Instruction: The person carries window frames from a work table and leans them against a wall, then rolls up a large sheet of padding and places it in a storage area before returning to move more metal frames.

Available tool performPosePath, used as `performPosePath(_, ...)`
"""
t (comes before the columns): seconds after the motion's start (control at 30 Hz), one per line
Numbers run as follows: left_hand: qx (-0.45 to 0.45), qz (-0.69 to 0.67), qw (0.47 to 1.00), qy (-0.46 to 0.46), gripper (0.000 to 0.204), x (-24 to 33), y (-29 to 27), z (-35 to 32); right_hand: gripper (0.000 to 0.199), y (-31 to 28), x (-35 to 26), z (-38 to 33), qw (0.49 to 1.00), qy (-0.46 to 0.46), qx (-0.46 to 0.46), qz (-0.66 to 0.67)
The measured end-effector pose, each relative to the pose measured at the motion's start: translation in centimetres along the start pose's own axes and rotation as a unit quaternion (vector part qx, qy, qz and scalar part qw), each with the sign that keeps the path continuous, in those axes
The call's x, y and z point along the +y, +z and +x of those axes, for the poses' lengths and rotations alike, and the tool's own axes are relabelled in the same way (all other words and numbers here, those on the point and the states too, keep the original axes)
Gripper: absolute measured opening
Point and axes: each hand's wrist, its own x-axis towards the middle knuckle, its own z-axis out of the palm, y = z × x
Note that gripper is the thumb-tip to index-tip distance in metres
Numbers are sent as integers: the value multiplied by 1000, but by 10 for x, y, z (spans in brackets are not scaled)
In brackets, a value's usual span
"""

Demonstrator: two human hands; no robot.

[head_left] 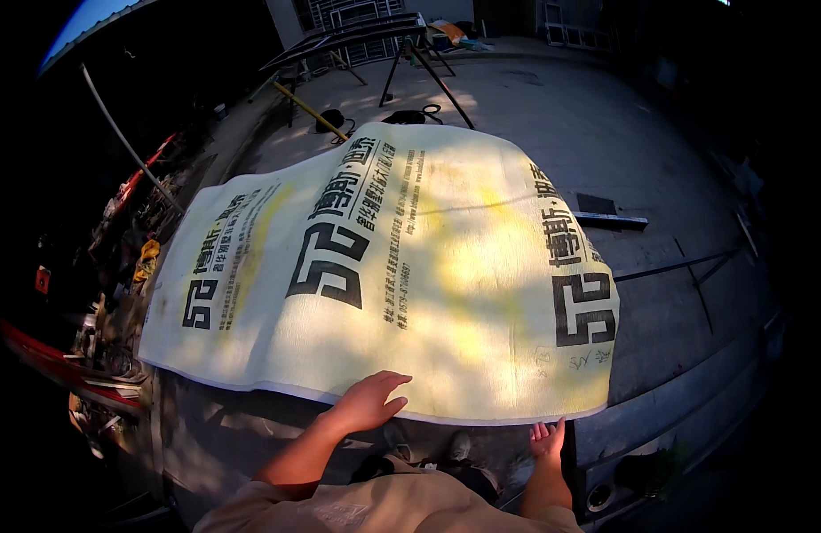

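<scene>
A large pale cream sheet (446,355) with bold black print and yellowish patches spreads out in front of me, bulging in broad waves. Its near edge curves across just ahead of my body. My left hand (370,402) is at that edge, left of the middle, with thumb and fingers apart and nothing gripped. Farther right, my right hand (547,437) is turned palm up just under the near edge, its fingers loosely stretched. Its fingertips reach the sheet's rim; whether they press on it is hard to tell. What lies beneath the sheet is hidden.
Beyond the sheet stands a dark metal frame on trestle legs (432,84). A yellow bar (308,111) leans near it. Dark metal bars (610,220) lie on the concrete floor (552,115) at the right. Red metal pieces (68,364) and clutter line the left side.
</scene>
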Motion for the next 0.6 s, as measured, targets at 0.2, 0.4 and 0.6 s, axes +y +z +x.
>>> performPosePath(0.2, -26, 13, 1000, -5, 48, 2, 30, 18, 93, -3, -19, 11, 998, 0, 41, -55)
performPosePath(0.4, -49, 1, 999, -5, 49, 12, 52, 23, 104, -22, -24, 15, 984, 74, 99, -126)
performPosePath(0.6, -65, -8, 998, -23, 49, -1, 67, 4, 103, -3, -2, -6, 998, 23, -38, 42)
